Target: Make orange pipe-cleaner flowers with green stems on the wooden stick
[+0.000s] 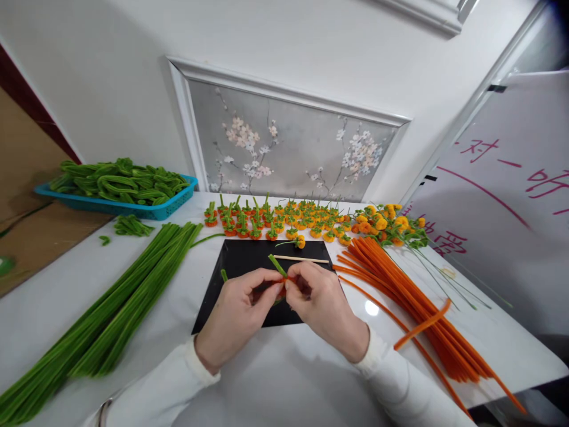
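Your left hand [237, 314] and right hand [322, 308] meet fingertip to fingertip, both pinching a small orange-and-green fuzzy pipe-cleaner piece [281, 277], its green stem jutting beyond your fingers, probably steadied for twisting; a thin wooden stick [301, 259] lies just beyond on the black rectangular mat [242, 255].

Fuzzy green pipe cleaners [111, 308] at lower left and fuzzy orange ones [413, 296] at right lie on a glossy white table [284, 379]; matt black mat [249, 255] at centre; blue plastic basket [146, 209] at upper left.
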The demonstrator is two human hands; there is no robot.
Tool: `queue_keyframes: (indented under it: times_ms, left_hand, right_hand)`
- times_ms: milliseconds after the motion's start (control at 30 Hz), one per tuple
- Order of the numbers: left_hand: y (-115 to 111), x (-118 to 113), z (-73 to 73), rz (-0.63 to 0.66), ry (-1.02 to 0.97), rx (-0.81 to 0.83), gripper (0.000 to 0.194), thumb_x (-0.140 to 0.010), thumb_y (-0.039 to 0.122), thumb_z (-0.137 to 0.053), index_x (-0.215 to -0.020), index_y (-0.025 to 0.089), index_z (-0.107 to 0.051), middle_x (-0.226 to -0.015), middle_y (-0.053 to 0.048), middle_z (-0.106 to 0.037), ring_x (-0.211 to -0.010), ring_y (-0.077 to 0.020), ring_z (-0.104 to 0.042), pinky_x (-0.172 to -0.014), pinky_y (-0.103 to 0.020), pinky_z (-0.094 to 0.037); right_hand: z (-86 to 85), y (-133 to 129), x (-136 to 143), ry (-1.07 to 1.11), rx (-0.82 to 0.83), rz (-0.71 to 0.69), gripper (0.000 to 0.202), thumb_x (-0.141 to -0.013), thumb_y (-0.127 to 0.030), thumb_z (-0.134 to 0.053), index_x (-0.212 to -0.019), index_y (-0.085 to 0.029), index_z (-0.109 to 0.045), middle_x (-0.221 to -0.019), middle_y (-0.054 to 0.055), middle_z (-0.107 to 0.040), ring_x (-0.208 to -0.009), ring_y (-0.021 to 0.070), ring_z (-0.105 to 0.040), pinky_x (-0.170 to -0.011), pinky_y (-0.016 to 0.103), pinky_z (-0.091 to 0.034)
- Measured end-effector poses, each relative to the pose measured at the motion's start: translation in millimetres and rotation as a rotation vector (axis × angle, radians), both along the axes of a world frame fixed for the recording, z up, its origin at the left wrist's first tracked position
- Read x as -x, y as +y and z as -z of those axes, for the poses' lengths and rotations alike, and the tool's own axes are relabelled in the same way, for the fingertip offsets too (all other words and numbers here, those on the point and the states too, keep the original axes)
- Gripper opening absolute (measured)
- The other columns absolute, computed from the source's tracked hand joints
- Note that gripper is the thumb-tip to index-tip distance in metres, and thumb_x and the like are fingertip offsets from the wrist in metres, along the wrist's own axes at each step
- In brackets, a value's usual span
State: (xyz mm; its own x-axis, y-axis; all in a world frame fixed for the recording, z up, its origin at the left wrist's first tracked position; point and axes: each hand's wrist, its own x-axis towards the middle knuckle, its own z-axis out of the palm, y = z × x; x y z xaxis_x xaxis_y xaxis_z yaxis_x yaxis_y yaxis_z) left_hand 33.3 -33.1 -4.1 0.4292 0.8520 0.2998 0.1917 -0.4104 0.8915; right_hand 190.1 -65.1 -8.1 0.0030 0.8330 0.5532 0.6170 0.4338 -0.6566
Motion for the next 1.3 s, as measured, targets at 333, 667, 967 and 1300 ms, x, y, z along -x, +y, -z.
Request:
queue_keyframes:
  times_ms: [333, 667, 967, 1300]
  left_hand:
    - [4, -1, -8.5, 0.034, -0.276, 0.439, 0.018, -0.078, 0.031, -0.065, -0.088, 0.019, -0.056, -0.082, 0.0, -0.065, -0.075, -0.0131, -0.064, -0.071, -0.025, -0.054]
    - [3, -3, -4.4, 0.065, -0.304, 0.51, 0.029, -0.081, 0.033, -0.062, -0.109, 0.024, -0.064, -0.107, -0.003, -0.066, -0.098, -0.0164, -0.063, -0.083, -0.026, -0.054]
    - [3, -3, -8.1, 0.069, -0.268, 0.477, 0.03, -0.085, 0.04, -0.053, -0.104, 0.018, -0.062, -0.101, -0.005, -0.065, -0.091, -0.0188, -0.066, -0.083, -0.034, -0.057]
    - [8, 1, -10.4, 0.037, -0.453, 0.588, 0.034, -0.082, 0.033, -0.063, -0.113, 0.022, -0.055, -0.102, -0.006, -0.068, -0.093, -0.0177, -0.065, -0.08, -0.032, -0.055]
  right_hand:
    - [-4.3, 7, -18, 0.577, 0.423, -0.362, 0.034, -0.078, -0.034, -0.063, -0.108, -0.019, -0.056, -0.09, 0.002, -0.061, -0.065, 0.0104, -0.064, -0.064, 0.028, -0.059]
    - [-2.9, 5, -25, 0.384, 0.284, -0.413, 0.039, -0.074, -0.025, -0.07, -0.111, -0.022, -0.059, -0.096, 0.003, -0.064, -0.083, 0.0142, -0.061, -0.072, 0.028, -0.055]
    - [-7.7, 5, -20, 0.44, 0.294, -0.417, 0.019, -0.083, -0.023, -0.059, -0.102, -0.019, -0.06, -0.092, 0.003, -0.063, -0.086, 0.0135, -0.06, -0.079, 0.029, -0.051]
    - [1.9, -3, -14, 0.157, -0.001, -0.218, 0.032, -0.086, -0.013, -0.047, -0.116, -0.022, -0.047, -0.103, 0.008, -0.056, -0.085, 0.0163, -0.058, -0.079, 0.033, -0.05]
